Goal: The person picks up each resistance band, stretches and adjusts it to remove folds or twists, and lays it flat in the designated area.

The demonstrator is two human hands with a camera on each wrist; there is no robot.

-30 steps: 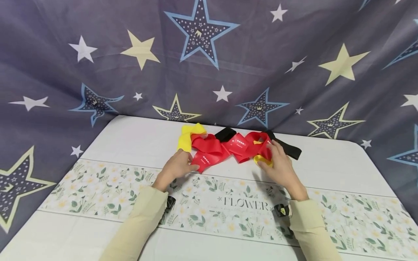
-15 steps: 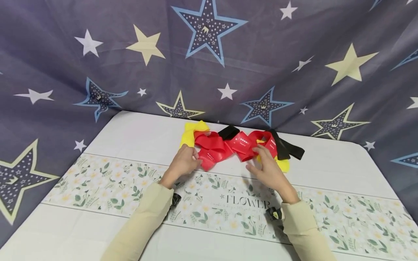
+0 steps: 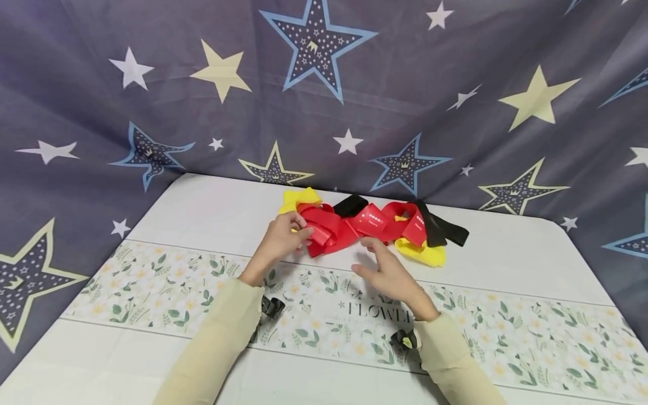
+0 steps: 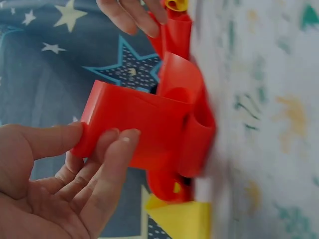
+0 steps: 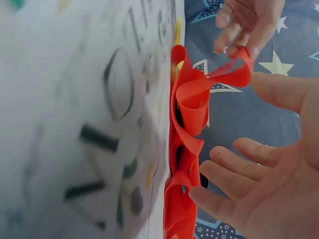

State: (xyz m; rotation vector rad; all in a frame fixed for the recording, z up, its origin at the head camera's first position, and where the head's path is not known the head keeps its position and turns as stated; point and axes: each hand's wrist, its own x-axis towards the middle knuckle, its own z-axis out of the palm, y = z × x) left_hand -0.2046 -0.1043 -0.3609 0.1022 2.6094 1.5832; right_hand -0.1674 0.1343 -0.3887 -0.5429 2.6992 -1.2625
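Note:
A red ribbon (image 3: 372,222) with white print lies in loose loops near the back of the table, tangled with yellow ribbon (image 3: 422,252) and black ribbon (image 3: 448,229). My left hand (image 3: 280,239) pinches a fold at its left part between thumb and fingers; the left wrist view shows this red loop (image 4: 139,119) pulled up off the heap. My right hand (image 3: 390,275) is just in front of the ribbon's middle, holding nothing. In the right wrist view its fingers (image 5: 234,174) are spread and relaxed, close beside the red loops.
The white table has a floral runner (image 3: 167,292) printed with the word FLOWER across its middle. Behind the far table edge hangs a dark curtain (image 3: 202,124) with stars. Black wrist cameras (image 3: 404,340) are strapped under both sleeves.
My right hand has let go at the ribbon's right end and moved left toward the middle. My left hand now grips a red fold and has lifted it; more yellow shows at the right.

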